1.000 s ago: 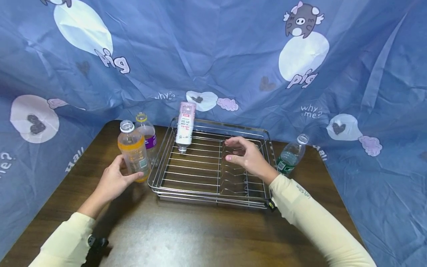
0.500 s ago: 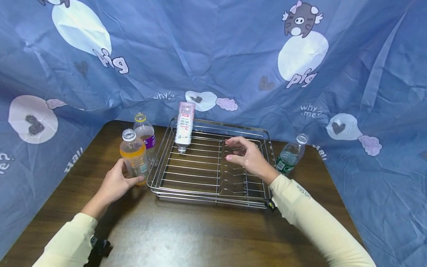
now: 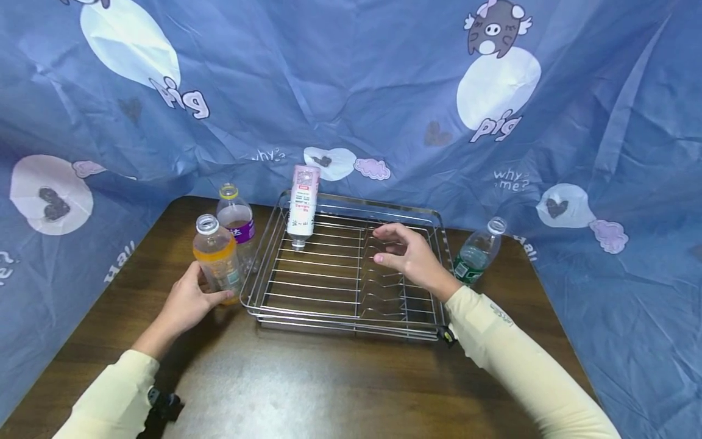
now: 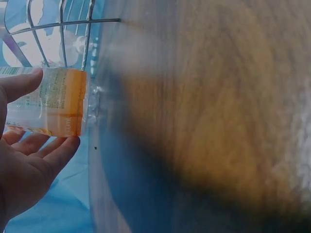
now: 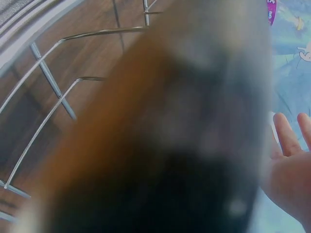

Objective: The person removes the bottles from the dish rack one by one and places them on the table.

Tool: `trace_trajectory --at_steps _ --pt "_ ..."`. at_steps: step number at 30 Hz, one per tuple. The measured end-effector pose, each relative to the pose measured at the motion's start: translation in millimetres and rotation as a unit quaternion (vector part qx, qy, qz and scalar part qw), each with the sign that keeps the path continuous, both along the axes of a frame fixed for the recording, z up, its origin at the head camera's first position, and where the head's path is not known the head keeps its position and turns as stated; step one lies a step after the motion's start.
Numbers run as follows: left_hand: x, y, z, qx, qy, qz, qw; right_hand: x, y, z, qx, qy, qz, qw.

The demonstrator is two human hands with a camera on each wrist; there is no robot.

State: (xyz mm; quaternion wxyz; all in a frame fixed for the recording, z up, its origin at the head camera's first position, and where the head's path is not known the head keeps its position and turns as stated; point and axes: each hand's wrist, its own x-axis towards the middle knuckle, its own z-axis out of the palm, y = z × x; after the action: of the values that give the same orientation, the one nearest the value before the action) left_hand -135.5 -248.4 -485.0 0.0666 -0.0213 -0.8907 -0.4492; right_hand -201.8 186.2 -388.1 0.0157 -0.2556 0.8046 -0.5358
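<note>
My left hand (image 3: 189, 302) holds a clear bottle with an orange band (image 3: 215, 259) at the rack's left side, thumb in front and fingers along its left. In the left wrist view the bottle's orange base end (image 4: 73, 102) lies between thumb and fingers. Its mouth has no cap. Over the right part of the wire dish rack (image 3: 315, 283) hovers my right hand (image 3: 408, 256), fingers loosely bent, thumb apart, nothing between them. A white and pink bottle (image 3: 302, 204) leans upside down, neck lowest, in the rack's back left.
Behind the orange-banded bottle stands a clear bottle with a purple label (image 3: 241, 231). A clear bottle with a green label (image 3: 474, 256) stands right of the rack, near my right forearm. A patterned blue cloth (image 3: 351, 91) hangs behind the wooden table (image 3: 307, 390).
The orange-banded bottle came down slightly toward the table with my left hand, then shifted a little left. My right hand stays nearly still over the rack.
</note>
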Motion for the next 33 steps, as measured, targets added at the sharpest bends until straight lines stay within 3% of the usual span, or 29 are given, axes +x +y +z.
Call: trace_trajectory --at_steps 6,13,33 --pt "-0.4 0 -5.2 -0.013 -0.011 0.001 0.9999 2.9 -2 2.0 0.007 -0.005 0.001 1.000" --pt "0.5 0 -9.0 -0.004 -0.021 -0.001 0.9998 20.0 -8 26.1 0.020 -0.004 0.001 1.000" --pt "0.6 2 -11.5 -0.001 -0.032 -0.004 0.9995 20.8 -6 25.1 0.017 -0.003 0.004 1.000"
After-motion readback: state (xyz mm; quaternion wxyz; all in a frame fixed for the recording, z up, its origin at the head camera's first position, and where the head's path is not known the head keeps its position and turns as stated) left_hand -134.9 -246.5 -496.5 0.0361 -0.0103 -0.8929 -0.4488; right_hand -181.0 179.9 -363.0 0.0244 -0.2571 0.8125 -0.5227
